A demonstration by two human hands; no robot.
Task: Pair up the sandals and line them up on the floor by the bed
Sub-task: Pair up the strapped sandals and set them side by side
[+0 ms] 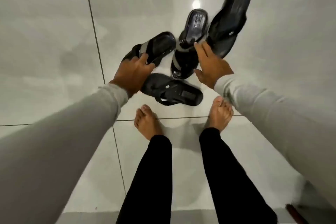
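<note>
- The left hand point(134, 70) is closed around the toe end of a grey-strapped sandal point(154, 47), with the fingers curled over its edge; the sandal appears to be lifted or tilted off the tiled floor point(54, 41).
- The right hand point(211, 65) is seen with its fingers pinched on the lower end of a plain black sandal point(229, 20), which is held up at a slant with its far end raised away from the body.
- Between the two hands a second grey-strapped sandal point(189, 45) is left lying on the floor, pointing away, just beside the right hand's fingertips.
- Nearest the bare feet, a second black sandal point(172, 90) is lying crosswise on the floor, partly covered by the left wrist.
- Four sandals are counted in all, apparently two of each kind, and they are bunched in a loose cluster at differing angles.
- No pair is yet set side by side, and no row is formed; the task is judged to be at its start, with sorting only begun.
- One sandal of each kind is held, so each is still to be matched with its mate on the floor.
- The bed is not clearly made out, so the place for the line cannot be told.
</note>
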